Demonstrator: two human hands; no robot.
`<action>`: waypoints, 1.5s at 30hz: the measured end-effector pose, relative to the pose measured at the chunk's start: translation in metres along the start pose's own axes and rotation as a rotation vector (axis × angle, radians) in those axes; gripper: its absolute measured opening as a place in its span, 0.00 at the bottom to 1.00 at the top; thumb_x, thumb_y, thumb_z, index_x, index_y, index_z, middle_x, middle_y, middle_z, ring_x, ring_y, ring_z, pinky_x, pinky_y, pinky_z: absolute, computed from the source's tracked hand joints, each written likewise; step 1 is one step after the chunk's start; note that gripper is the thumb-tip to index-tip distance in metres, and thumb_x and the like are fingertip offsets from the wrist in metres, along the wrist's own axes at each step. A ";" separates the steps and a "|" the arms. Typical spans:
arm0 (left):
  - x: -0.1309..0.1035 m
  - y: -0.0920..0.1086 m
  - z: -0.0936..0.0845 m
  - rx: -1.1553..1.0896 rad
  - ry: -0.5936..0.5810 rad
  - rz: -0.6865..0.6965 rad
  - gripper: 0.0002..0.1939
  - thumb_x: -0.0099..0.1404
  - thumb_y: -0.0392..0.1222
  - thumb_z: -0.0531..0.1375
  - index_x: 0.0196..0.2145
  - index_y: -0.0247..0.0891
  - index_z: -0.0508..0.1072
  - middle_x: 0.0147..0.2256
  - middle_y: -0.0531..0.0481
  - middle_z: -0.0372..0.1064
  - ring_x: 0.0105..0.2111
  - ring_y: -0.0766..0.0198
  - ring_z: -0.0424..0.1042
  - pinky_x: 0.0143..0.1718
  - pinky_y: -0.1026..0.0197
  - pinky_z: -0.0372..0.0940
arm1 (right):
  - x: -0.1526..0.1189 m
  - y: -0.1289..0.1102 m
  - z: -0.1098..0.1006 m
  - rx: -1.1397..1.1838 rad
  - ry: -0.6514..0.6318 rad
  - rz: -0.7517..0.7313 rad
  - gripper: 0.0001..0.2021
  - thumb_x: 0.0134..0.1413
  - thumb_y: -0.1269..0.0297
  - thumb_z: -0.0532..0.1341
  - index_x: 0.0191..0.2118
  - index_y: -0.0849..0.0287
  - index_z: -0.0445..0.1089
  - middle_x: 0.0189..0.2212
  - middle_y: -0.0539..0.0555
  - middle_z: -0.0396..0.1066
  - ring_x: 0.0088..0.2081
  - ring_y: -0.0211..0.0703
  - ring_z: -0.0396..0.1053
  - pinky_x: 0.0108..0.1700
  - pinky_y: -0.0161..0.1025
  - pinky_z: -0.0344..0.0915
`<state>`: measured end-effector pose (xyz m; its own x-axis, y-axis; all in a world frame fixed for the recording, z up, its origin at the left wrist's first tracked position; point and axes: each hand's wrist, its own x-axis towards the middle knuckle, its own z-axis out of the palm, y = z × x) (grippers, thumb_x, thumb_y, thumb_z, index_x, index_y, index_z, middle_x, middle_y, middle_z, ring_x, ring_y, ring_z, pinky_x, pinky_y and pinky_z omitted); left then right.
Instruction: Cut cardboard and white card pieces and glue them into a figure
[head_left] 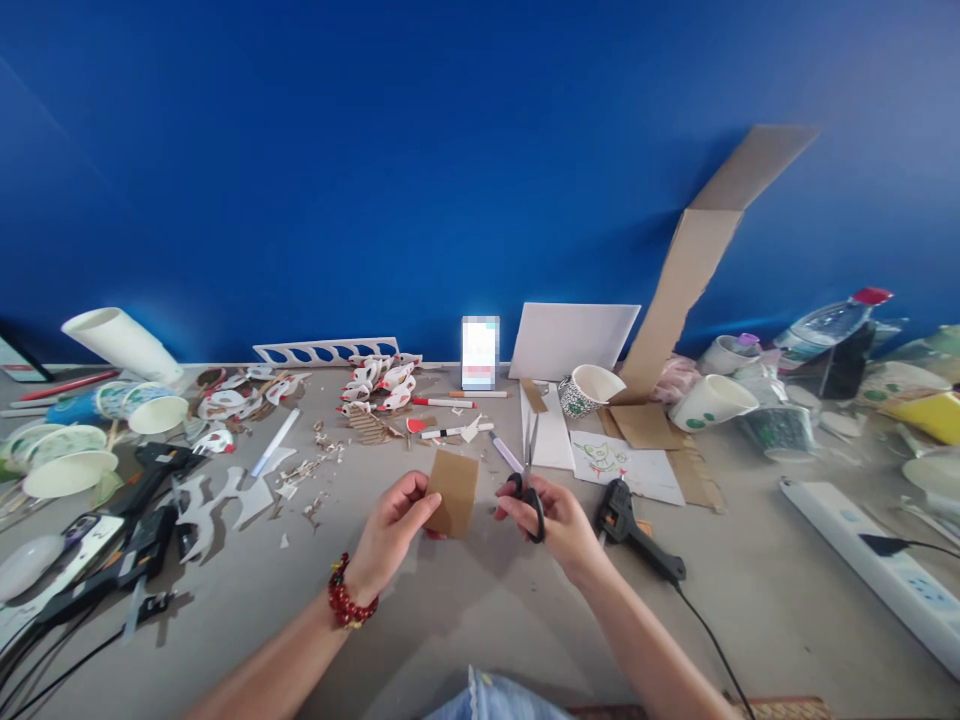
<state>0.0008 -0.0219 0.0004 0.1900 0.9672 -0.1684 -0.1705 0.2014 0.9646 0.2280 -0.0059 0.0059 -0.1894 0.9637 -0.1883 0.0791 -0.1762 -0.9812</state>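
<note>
Pinched between the thumb and fingers of my left hand (397, 520) is a rectangular piece of brown cardboard (454, 492), tilted up above the table. A red bead bracelet (348, 596) circles that wrist. My right hand (556, 520) grips black-handled scissors (534, 500), with fingers at the loops and the blades pointing up and away from me. The scissors are apart from the cardboard, to its right. Beyond the scissors lie a purple pen (505, 452) and a white sheet with a green drawing (626, 466).
A black glue gun (626, 520) with a cord lies right of my right hand. Farther right is a white power strip (874, 570). Painted cutouts (382, 380), markers and paper scraps (311, 475) lie behind my hands. Paper cups (71, 460) and more glue guns (142, 555) crowd the left.
</note>
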 end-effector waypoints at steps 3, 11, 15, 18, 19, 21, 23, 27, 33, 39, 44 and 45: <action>-0.001 0.001 0.001 -0.020 -0.003 0.004 0.11 0.64 0.48 0.60 0.33 0.38 0.67 0.30 0.54 0.65 0.30 0.66 0.67 0.29 0.66 0.67 | -0.006 0.000 0.007 0.007 -0.034 -0.001 0.18 0.51 0.49 0.66 0.35 0.63 0.72 0.26 0.53 0.74 0.22 0.33 0.60 0.23 0.31 0.56; -0.002 0.003 0.002 -0.082 0.013 -0.002 0.11 0.64 0.48 0.60 0.39 0.39 0.70 0.37 0.50 0.72 0.34 0.63 0.72 0.31 0.63 0.68 | -0.032 0.012 -0.002 0.057 -0.053 -0.009 0.24 0.52 0.41 0.61 0.32 0.63 0.69 0.23 0.53 0.71 0.19 0.32 0.56 0.21 0.31 0.53; 0.000 -0.001 0.001 -0.102 0.018 0.022 0.12 0.64 0.46 0.59 0.43 0.38 0.71 0.38 0.48 0.75 0.31 0.63 0.72 0.30 0.63 0.67 | -0.043 0.017 -0.011 0.061 0.043 -0.027 0.25 0.53 0.40 0.59 0.33 0.62 0.69 0.23 0.52 0.70 0.18 0.32 0.55 0.21 0.32 0.52; -0.001 -0.004 0.002 -0.092 0.026 0.012 0.15 0.64 0.46 0.59 0.47 0.38 0.71 0.41 0.47 0.75 0.33 0.62 0.73 0.31 0.63 0.67 | -0.048 0.020 -0.005 0.021 -0.022 0.020 0.25 0.52 0.39 0.59 0.29 0.61 0.67 0.21 0.52 0.70 0.18 0.32 0.55 0.20 0.32 0.50; -0.002 -0.003 0.003 -0.086 0.031 0.001 0.16 0.64 0.46 0.60 0.48 0.39 0.71 0.42 0.47 0.75 0.35 0.61 0.73 0.33 0.63 0.67 | -0.049 0.020 -0.001 0.007 -0.062 0.034 0.25 0.51 0.38 0.60 0.29 0.61 0.67 0.21 0.51 0.69 0.18 0.33 0.55 0.20 0.32 0.49; -0.005 -0.002 0.006 -0.076 0.029 -0.024 0.17 0.64 0.46 0.60 0.49 0.39 0.71 0.44 0.47 0.75 0.40 0.58 0.74 0.39 0.61 0.68 | -0.050 0.021 0.010 -0.004 -0.138 0.047 0.26 0.49 0.36 0.61 0.29 0.60 0.66 0.20 0.51 0.69 0.19 0.34 0.58 0.21 0.32 0.51; -0.007 0.001 0.010 -0.073 0.014 -0.040 0.17 0.64 0.46 0.60 0.50 0.40 0.71 0.46 0.46 0.75 0.44 0.56 0.73 0.45 0.58 0.67 | -0.049 0.022 0.020 0.015 -0.190 0.048 0.27 0.48 0.36 0.61 0.29 0.60 0.66 0.20 0.51 0.70 0.20 0.36 0.61 0.23 0.32 0.54; -0.011 0.004 0.015 -0.096 -0.013 -0.043 0.18 0.64 0.46 0.59 0.51 0.42 0.71 0.48 0.47 0.75 0.46 0.54 0.73 0.47 0.57 0.66 | -0.048 0.024 0.031 0.044 -0.233 0.039 0.26 0.49 0.37 0.61 0.29 0.61 0.66 0.21 0.51 0.70 0.24 0.38 0.65 0.26 0.32 0.56; -0.012 0.001 0.018 -0.125 0.009 -0.029 0.17 0.63 0.45 0.60 0.49 0.40 0.72 0.46 0.46 0.76 0.46 0.53 0.73 0.47 0.56 0.66 | -0.048 0.025 0.032 0.052 -0.240 0.051 0.26 0.48 0.37 0.62 0.28 0.61 0.66 0.21 0.50 0.68 0.24 0.39 0.65 0.27 0.32 0.56; -0.013 0.000 0.018 -0.161 0.023 -0.078 0.16 0.64 0.44 0.59 0.49 0.42 0.72 0.46 0.48 0.75 0.45 0.55 0.73 0.45 0.59 0.66 | -0.049 0.027 0.033 0.047 -0.247 0.047 0.27 0.47 0.36 0.62 0.26 0.60 0.65 0.20 0.50 0.68 0.23 0.39 0.65 0.27 0.32 0.56; -0.013 0.000 0.019 -0.156 0.029 -0.081 0.16 0.65 0.45 0.59 0.49 0.42 0.72 0.47 0.48 0.74 0.47 0.56 0.72 0.48 0.59 0.64 | -0.049 0.027 0.032 0.035 -0.242 0.060 0.27 0.47 0.36 0.62 0.25 0.60 0.63 0.19 0.49 0.65 0.23 0.38 0.63 0.26 0.32 0.54; -0.014 0.001 0.020 -0.149 0.025 -0.074 0.16 0.65 0.45 0.59 0.50 0.42 0.72 0.47 0.48 0.74 0.47 0.56 0.72 0.49 0.58 0.64 | -0.049 0.027 0.032 0.032 -0.240 0.062 0.27 0.47 0.37 0.62 0.25 0.60 0.63 0.19 0.49 0.65 0.22 0.37 0.63 0.26 0.32 0.54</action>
<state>0.0172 -0.0379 0.0073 0.1833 0.9521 -0.2449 -0.2990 0.2913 0.9087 0.2083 -0.0644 -0.0129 -0.4128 0.8760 -0.2495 0.0678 -0.2436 -0.9675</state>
